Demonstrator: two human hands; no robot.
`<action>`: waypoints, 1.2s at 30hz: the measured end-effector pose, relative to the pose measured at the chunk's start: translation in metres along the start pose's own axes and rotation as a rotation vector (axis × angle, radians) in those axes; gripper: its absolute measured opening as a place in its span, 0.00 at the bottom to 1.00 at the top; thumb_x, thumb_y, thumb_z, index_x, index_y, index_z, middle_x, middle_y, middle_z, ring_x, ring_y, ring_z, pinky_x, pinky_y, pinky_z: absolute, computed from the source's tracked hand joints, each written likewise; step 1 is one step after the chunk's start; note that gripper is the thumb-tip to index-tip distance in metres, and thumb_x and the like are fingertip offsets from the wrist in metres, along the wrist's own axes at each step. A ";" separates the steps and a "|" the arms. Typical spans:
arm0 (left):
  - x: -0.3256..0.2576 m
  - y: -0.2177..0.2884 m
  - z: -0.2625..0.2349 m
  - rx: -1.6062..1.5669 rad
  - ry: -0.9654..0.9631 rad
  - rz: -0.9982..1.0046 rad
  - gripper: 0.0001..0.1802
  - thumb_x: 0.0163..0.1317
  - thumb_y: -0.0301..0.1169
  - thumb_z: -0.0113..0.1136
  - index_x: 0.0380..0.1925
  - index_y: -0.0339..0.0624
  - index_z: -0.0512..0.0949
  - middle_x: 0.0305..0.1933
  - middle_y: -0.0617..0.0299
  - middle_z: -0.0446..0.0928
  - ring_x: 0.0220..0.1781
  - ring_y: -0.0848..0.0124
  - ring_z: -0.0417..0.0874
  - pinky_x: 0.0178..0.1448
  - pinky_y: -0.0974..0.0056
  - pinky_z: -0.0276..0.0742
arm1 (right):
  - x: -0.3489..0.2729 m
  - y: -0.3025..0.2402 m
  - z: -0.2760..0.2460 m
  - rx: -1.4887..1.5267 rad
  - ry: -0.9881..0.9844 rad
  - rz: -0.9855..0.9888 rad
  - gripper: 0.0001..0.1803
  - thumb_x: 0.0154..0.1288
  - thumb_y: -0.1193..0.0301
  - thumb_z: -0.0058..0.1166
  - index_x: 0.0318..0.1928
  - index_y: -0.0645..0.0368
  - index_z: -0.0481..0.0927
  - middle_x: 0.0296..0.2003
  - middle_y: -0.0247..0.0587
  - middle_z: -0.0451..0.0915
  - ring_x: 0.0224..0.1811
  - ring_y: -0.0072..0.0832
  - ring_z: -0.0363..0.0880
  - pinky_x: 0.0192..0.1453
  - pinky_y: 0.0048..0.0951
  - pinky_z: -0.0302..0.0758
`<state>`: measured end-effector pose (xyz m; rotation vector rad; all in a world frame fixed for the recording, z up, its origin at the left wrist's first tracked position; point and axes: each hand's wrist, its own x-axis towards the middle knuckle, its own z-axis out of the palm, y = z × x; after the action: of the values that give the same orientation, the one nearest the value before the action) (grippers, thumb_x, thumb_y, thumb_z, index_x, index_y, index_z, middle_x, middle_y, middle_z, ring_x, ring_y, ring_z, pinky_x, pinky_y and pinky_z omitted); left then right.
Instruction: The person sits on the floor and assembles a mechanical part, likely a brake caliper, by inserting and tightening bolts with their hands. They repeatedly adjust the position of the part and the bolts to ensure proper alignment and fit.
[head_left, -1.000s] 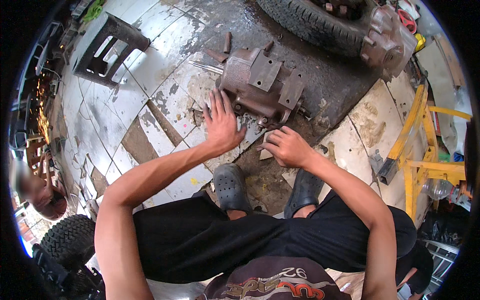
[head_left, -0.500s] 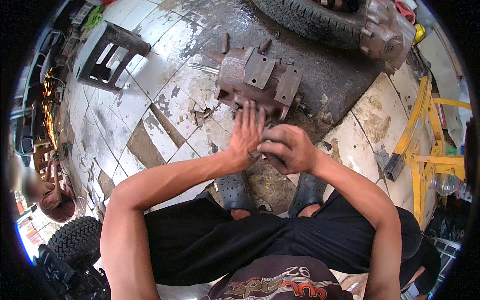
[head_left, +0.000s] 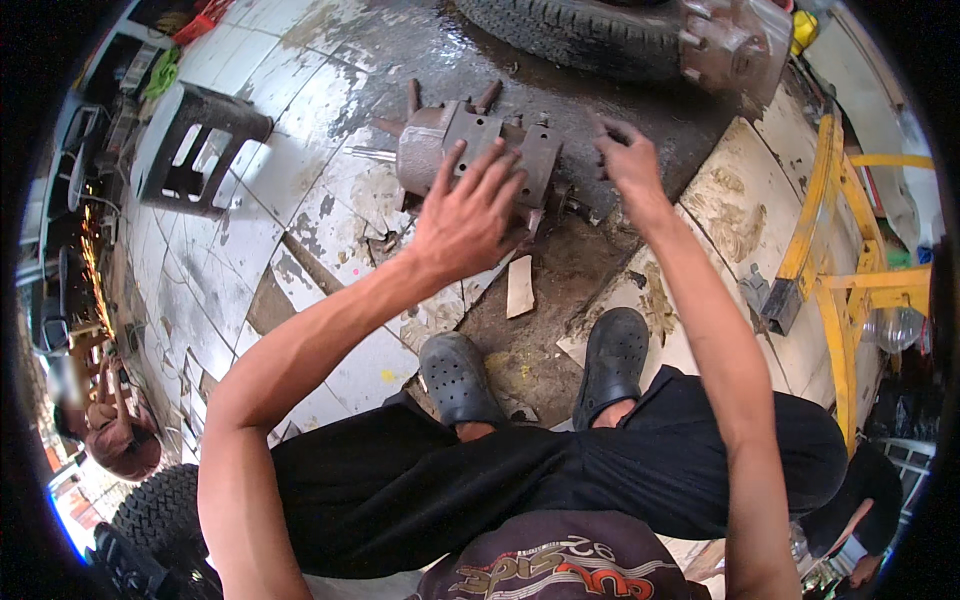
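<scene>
A brown, rust-coloured metal gearbox housing (head_left: 425, 150) lies on the floor in front of me, with a splined shaft (head_left: 370, 153) sticking out of its left end. My left hand (head_left: 468, 205) is over its near side, fingers spread, holding nothing; whether the fingertips touch the metal I cannot tell. Right of the housing and apart from it is my right hand (head_left: 628, 165), its index finger stretched out and the other fingers loosely bent. I see nothing in it. Dark grime covers its fingers.
A tyre (head_left: 570, 45) and another brown metal casting (head_left: 735, 45) lie at the far right. A black plastic stool (head_left: 200, 150) stands far left, a yellow metal stand (head_left: 825, 230) at right. Cracked tiles surround my clogs (head_left: 460, 380). At the left edge, sparks (head_left: 92, 270) fly near another person (head_left: 122, 440).
My hands, formerly together near the housing's close side, have moved apart. The left has gone up over the housing; the right has moved up and right, its fingers opening.
</scene>
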<state>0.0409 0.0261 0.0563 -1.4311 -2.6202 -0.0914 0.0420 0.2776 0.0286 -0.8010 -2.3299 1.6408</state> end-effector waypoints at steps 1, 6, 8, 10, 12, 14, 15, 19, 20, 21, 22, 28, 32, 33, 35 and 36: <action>0.006 -0.004 0.001 0.032 -0.010 -0.001 0.47 0.59 0.62 0.60 0.69 0.38 0.68 0.78 0.52 0.58 0.83 0.59 0.50 0.83 0.39 0.36 | -0.001 0.012 -0.001 0.031 0.010 0.007 0.21 0.64 0.69 0.55 0.57 0.59 0.83 0.39 0.43 0.88 0.38 0.28 0.83 0.45 0.31 0.79; 0.010 -0.006 0.004 0.227 -0.160 -0.003 0.54 0.58 0.63 0.60 0.72 0.30 0.62 0.80 0.47 0.54 0.83 0.57 0.48 0.83 0.42 0.37 | -0.047 -0.005 0.044 0.013 -0.030 0.060 0.21 0.64 0.67 0.52 0.55 0.63 0.83 0.46 0.60 0.85 0.48 0.47 0.86 0.54 0.39 0.79; 0.007 0.001 0.003 0.211 -0.199 -0.018 0.52 0.59 0.59 0.61 0.71 0.26 0.61 0.80 0.45 0.54 0.83 0.55 0.51 0.83 0.43 0.40 | -0.060 -0.010 0.038 -0.120 0.007 -0.080 0.22 0.63 0.67 0.51 0.55 0.61 0.83 0.46 0.61 0.85 0.49 0.51 0.85 0.56 0.41 0.78; 0.001 0.008 0.007 0.306 -0.218 0.019 0.43 0.64 0.49 0.57 0.71 0.27 0.62 0.79 0.44 0.55 0.82 0.54 0.53 0.83 0.42 0.39 | -0.057 0.001 0.029 -0.321 -0.009 -0.219 0.22 0.62 0.67 0.51 0.54 0.60 0.84 0.45 0.61 0.84 0.50 0.54 0.84 0.58 0.43 0.78; -0.010 0.011 0.001 0.254 -0.210 0.025 0.32 0.68 0.37 0.51 0.68 0.29 0.68 0.77 0.43 0.60 0.81 0.53 0.57 0.83 0.42 0.39 | -0.057 -0.030 0.005 -0.383 -0.213 -0.092 0.21 0.62 0.67 0.51 0.53 0.62 0.84 0.45 0.62 0.84 0.50 0.54 0.84 0.59 0.43 0.77; -0.025 0.023 -0.006 0.215 -0.264 0.100 0.26 0.68 0.36 0.51 0.61 0.32 0.76 0.68 0.44 0.72 0.78 0.53 0.62 0.83 0.43 0.38 | -0.054 -0.062 -0.019 -0.501 -0.330 -0.018 0.20 0.61 0.67 0.52 0.50 0.63 0.85 0.45 0.63 0.84 0.50 0.52 0.84 0.58 0.42 0.78; -0.025 0.027 -0.014 0.195 -0.294 0.134 0.24 0.67 0.36 0.51 0.58 0.33 0.79 0.63 0.44 0.78 0.76 0.54 0.65 0.84 0.44 0.38 | -0.052 -0.068 -0.023 -0.466 -0.263 -0.063 0.20 0.61 0.67 0.53 0.50 0.63 0.85 0.45 0.63 0.84 0.50 0.52 0.84 0.58 0.42 0.78; 0.001 0.027 -0.055 -0.162 -0.875 0.150 0.17 0.66 0.39 0.55 0.45 0.40 0.82 0.38 0.51 0.86 0.44 0.57 0.88 0.59 0.48 0.78 | -0.049 -0.073 -0.015 -0.346 -0.058 -0.256 0.18 0.59 0.70 0.56 0.48 0.61 0.86 0.41 0.62 0.84 0.48 0.53 0.84 0.55 0.43 0.78; -0.012 0.015 -0.034 -0.143 -0.615 0.149 0.10 0.64 0.36 0.56 0.39 0.45 0.82 0.28 0.57 0.84 0.31 0.53 0.87 0.44 0.49 0.82 | -0.051 -0.074 -0.003 -0.317 -0.031 -0.295 0.17 0.59 0.70 0.57 0.48 0.61 0.86 0.40 0.62 0.84 0.47 0.54 0.84 0.54 0.43 0.78; -0.006 0.003 -0.033 -0.180 -0.554 0.052 0.10 0.64 0.35 0.56 0.40 0.45 0.81 0.31 0.56 0.84 0.33 0.53 0.87 0.45 0.50 0.83 | -0.050 -0.071 0.005 -0.299 0.004 -0.326 0.17 0.59 0.70 0.57 0.48 0.61 0.86 0.39 0.62 0.84 0.46 0.54 0.84 0.54 0.44 0.78; 0.003 -0.010 -0.031 -0.218 -0.492 -0.043 0.10 0.64 0.34 0.57 0.41 0.45 0.81 0.33 0.55 0.85 0.36 0.52 0.87 0.46 0.51 0.83 | -0.050 -0.067 0.013 -0.309 0.038 -0.346 0.17 0.59 0.70 0.57 0.47 0.61 0.86 0.39 0.62 0.83 0.46 0.55 0.83 0.54 0.44 0.78; 0.038 -0.107 -0.004 -0.354 0.221 -0.158 0.20 0.65 0.34 0.60 0.57 0.44 0.77 0.53 0.44 0.80 0.56 0.47 0.82 0.61 0.51 0.78 | -0.046 -0.045 0.042 -0.283 0.129 -0.339 0.15 0.63 0.72 0.56 0.49 0.63 0.84 0.44 0.61 0.81 0.48 0.56 0.80 0.57 0.46 0.76; 0.037 -0.137 0.031 -0.627 0.144 -0.375 0.26 0.70 0.44 0.59 0.61 0.41 0.76 0.57 0.46 0.81 0.58 0.53 0.83 0.64 0.56 0.76 | -0.047 -0.024 0.066 -0.129 0.201 -0.308 0.17 0.72 0.70 0.52 0.56 0.64 0.79 0.52 0.59 0.79 0.57 0.51 0.78 0.63 0.43 0.72; 0.039 -0.138 0.036 -0.762 0.060 -0.483 0.27 0.71 0.46 0.59 0.61 0.40 0.76 0.57 0.47 0.81 0.58 0.55 0.83 0.64 0.57 0.75 | -0.048 -0.018 0.072 -0.047 0.205 -0.281 0.17 0.74 0.70 0.51 0.58 0.65 0.78 0.54 0.58 0.79 0.59 0.49 0.78 0.64 0.43 0.71; 0.044 -0.140 0.040 -0.815 0.011 -0.497 0.28 0.71 0.50 0.57 0.57 0.38 0.79 0.51 0.47 0.84 0.52 0.59 0.85 0.59 0.58 0.77 | -0.054 -0.008 0.090 0.043 0.271 -0.286 0.18 0.76 0.69 0.50 0.61 0.64 0.75 0.56 0.51 0.79 0.59 0.38 0.77 0.65 0.37 0.71; 0.046 -0.140 0.039 -0.841 -0.016 -0.504 0.28 0.71 0.52 0.57 0.55 0.37 0.81 0.48 0.48 0.85 0.48 0.62 0.85 0.56 0.59 0.77 | -0.056 -0.005 0.095 0.089 0.303 -0.287 0.18 0.77 0.69 0.49 0.62 0.64 0.74 0.57 0.47 0.79 0.59 0.33 0.77 0.65 0.34 0.71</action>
<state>-0.1055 -0.0066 0.0283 -0.8328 -3.0231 -1.3646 0.0453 0.1698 0.0066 -0.6136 -2.0375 1.3844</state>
